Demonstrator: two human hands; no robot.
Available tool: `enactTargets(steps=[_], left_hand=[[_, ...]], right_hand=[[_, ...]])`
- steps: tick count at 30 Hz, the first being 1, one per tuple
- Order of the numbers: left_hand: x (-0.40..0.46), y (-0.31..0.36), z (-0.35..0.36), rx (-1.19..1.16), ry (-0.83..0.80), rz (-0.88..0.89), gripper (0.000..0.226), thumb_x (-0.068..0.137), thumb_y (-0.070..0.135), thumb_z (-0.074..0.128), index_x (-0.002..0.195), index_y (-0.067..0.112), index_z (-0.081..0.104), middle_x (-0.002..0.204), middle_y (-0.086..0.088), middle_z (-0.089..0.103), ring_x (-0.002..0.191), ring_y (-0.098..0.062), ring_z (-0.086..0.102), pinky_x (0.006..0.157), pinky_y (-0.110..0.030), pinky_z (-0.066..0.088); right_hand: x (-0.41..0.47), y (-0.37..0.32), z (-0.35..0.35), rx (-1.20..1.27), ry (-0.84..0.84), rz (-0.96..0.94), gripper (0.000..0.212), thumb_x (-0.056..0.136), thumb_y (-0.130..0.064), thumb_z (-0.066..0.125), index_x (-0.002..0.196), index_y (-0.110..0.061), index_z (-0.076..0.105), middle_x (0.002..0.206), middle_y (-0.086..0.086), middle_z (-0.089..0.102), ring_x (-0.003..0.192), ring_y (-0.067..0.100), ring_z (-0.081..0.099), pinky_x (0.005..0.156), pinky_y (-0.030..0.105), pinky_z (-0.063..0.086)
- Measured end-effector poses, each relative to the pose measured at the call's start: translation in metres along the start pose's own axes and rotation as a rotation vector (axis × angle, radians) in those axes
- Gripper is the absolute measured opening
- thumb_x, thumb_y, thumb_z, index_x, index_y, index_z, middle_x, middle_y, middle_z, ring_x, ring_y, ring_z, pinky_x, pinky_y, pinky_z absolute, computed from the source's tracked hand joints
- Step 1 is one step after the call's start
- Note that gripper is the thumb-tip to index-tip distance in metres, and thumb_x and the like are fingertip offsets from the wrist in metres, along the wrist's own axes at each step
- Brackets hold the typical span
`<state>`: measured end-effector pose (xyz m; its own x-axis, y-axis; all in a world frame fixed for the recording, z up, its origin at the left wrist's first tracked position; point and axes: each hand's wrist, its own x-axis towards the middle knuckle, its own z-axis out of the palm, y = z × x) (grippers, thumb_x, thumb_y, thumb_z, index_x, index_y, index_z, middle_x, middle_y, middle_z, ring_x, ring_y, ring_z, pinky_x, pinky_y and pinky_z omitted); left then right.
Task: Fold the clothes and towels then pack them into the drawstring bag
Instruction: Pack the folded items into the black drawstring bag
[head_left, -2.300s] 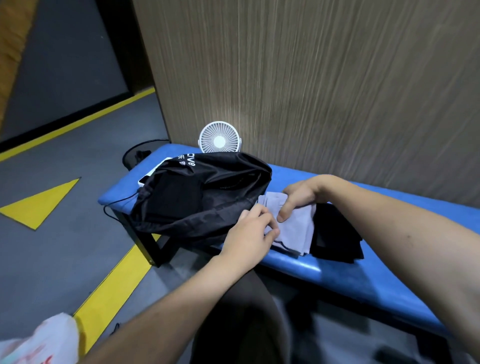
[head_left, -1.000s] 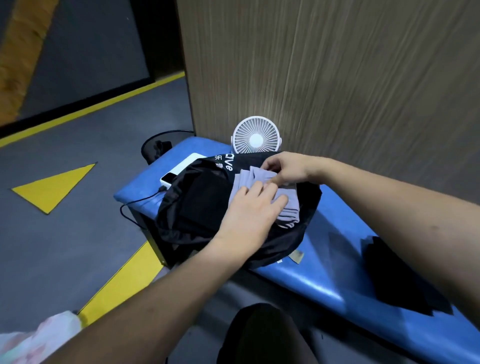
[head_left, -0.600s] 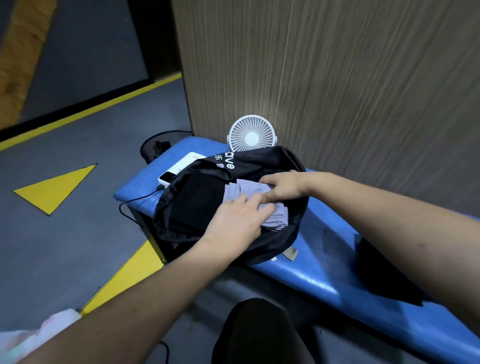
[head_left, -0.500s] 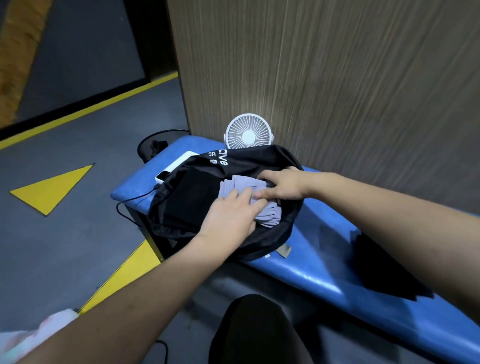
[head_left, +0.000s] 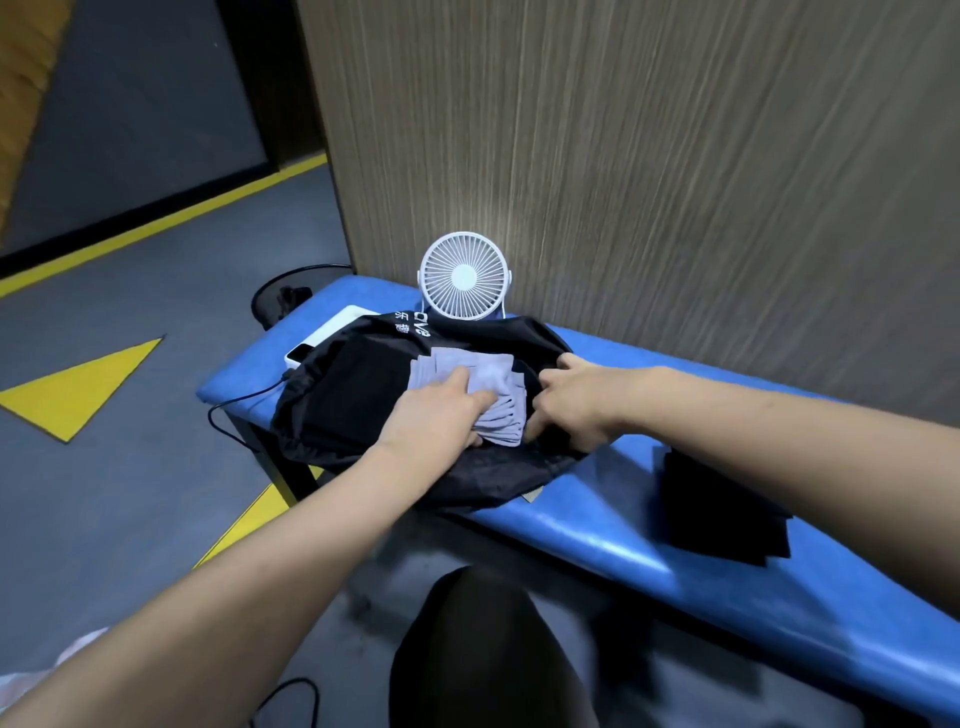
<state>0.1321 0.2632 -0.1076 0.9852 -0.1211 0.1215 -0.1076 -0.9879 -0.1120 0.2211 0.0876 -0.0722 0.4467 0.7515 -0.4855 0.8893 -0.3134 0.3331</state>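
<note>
Packing is partway: the left hand (head_left: 439, 415) presses the folded grey towel (head_left: 480, 392) into the black drawstring bag (head_left: 337, 400), fingers flat; the right hand (head_left: 574, 402) grips the bag's mouth. 1 folded black garment (head_left: 722, 506) waits on the desk (head_left: 597, 525).

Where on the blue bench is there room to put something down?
Bare padded blue bench shows between the black drawstring bag and the folded black cloth, and behind them along the wood wall. The end with the white round fan is crowded.
</note>
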Motion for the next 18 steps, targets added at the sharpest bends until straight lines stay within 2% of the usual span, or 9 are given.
enactTargets(steps=[4, 6, 8, 9, 11, 13, 15, 16, 18], left_hand=[[-0.001, 0.001, -0.003, -0.009, -0.025, 0.073, 0.056, 0.096, 0.041, 0.057, 0.148, 0.036, 0.037, 0.126, -0.004, 0.045, 0.107, -0.026, 0.058, 0.065, -0.031, 0.034], [-0.005, 0.002, -0.002, -0.006, -0.020, 0.138, 0.055, 0.096, 0.044, 0.054, 0.148, 0.036, 0.039, 0.126, -0.002, 0.047, 0.104, -0.026, 0.059, 0.065, -0.031, 0.034], [-0.009, 0.002, 0.000, -0.045, -0.003, 0.185, 0.053, 0.095, 0.046, 0.054, 0.146, 0.036, 0.043, 0.123, 0.000, 0.051, 0.103, -0.026, 0.060, 0.066, -0.032, 0.035], [-0.009, 0.002, 0.001, -0.082, 0.008, 0.203, 0.052, 0.094, 0.046, 0.056, 0.144, 0.036, 0.047, 0.118, 0.001, 0.054, 0.102, -0.026, 0.060, 0.066, -0.032, 0.036], [-0.011, 0.002, 0.003, -0.153, 0.020, 0.266, 0.047, 0.088, 0.043, 0.063, 0.134, 0.033, 0.061, 0.102, 0.001, 0.059, 0.092, -0.028, 0.061, 0.066, -0.032, 0.036], [-0.013, 0.002, 0.011, -0.186, 0.074, 0.334, 0.042, 0.083, 0.043, 0.065, 0.123, 0.031, 0.068, 0.090, 0.002, 0.058, 0.082, -0.028, 0.061, 0.067, -0.033, 0.034], [-0.017, 0.004, 0.017, -0.210, 0.102, 0.352, 0.043, 0.082, 0.042, 0.065, 0.124, 0.033, 0.066, 0.092, 0.005, 0.056, 0.084, -0.026, 0.057, 0.071, -0.037, 0.039], [-0.018, 0.006, 0.018, -0.213, 0.110, 0.358, 0.044, 0.083, 0.041, 0.065, 0.127, 0.034, 0.064, 0.095, 0.005, 0.055, 0.086, -0.025, 0.055, 0.073, -0.038, 0.041], [-0.020, 0.010, 0.018, -0.204, 0.112, 0.376, 0.048, 0.085, 0.040, 0.065, 0.132, 0.034, 0.060, 0.099, 0.004, 0.054, 0.091, -0.024, 0.052, 0.077, -0.038, 0.039]], right_hand=[[-0.003, 0.005, -0.004, 0.182, 0.016, 0.012, 0.056, 0.083, -0.014, 0.050, 0.122, -0.053, 0.060, 0.109, -0.015, 0.064, 0.105, 0.015, 0.033, 0.108, 0.036, 0.024], [-0.009, 0.007, -0.007, 0.329, 0.021, 0.043, 0.048, 0.082, -0.013, 0.051, 0.112, -0.045, 0.069, 0.108, -0.013, 0.067, 0.107, 0.014, 0.038, 0.109, 0.032, 0.025], [-0.012, 0.009, -0.009, 0.520, 0.060, 0.116, 0.022, 0.083, -0.020, 0.054, 0.093, -0.028, 0.072, 0.098, -0.003, 0.069, 0.096, 0.015, 0.049, 0.096, 0.034, 0.038], [-0.011, 0.011, -0.010, 0.634, 0.091, 0.164, 0.015, 0.085, -0.023, 0.054, 0.087, -0.020, 0.069, 0.093, 0.003, 0.069, 0.088, 0.017, 0.053, 0.085, 0.034, 0.043], [-0.005, 0.015, -0.009, 0.750, 0.199, 0.252, 0.011, 0.089, -0.025, 0.054, 0.083, -0.018, 0.060, 0.094, 0.004, 0.064, 0.085, 0.021, 0.056, 0.073, 0.033, 0.043], [0.005, 0.018, -0.006, 0.754, 0.276, 0.317, 0.011, 0.094, -0.029, 0.053, 0.099, -0.019, 0.056, 0.111, 0.005, 0.060, 0.096, 0.024, 0.055, 0.079, 0.033, 0.042], [0.018, 0.018, -0.002, 0.773, 0.237, 0.317, 0.035, 0.098, -0.039, 0.050, 0.129, -0.024, 0.053, 0.132, 0.008, 0.053, 0.117, 0.027, 0.052, 0.098, 0.038, 0.041], [0.024, 0.016, -0.001, 0.740, 0.195, 0.308, 0.043, 0.099, -0.044, 0.046, 0.141, -0.032, 0.047, 0.143, 0.008, 0.046, 0.130, 0.028, 0.045, 0.109, 0.042, 0.035], [0.034, 0.010, -0.002, 0.637, 0.137, 0.294, 0.045, 0.102, -0.049, 0.036, 0.148, -0.044, 0.038, 0.162, 0.005, 0.024, 0.148, 0.028, 0.022, 0.119, 0.049, 0.018]])
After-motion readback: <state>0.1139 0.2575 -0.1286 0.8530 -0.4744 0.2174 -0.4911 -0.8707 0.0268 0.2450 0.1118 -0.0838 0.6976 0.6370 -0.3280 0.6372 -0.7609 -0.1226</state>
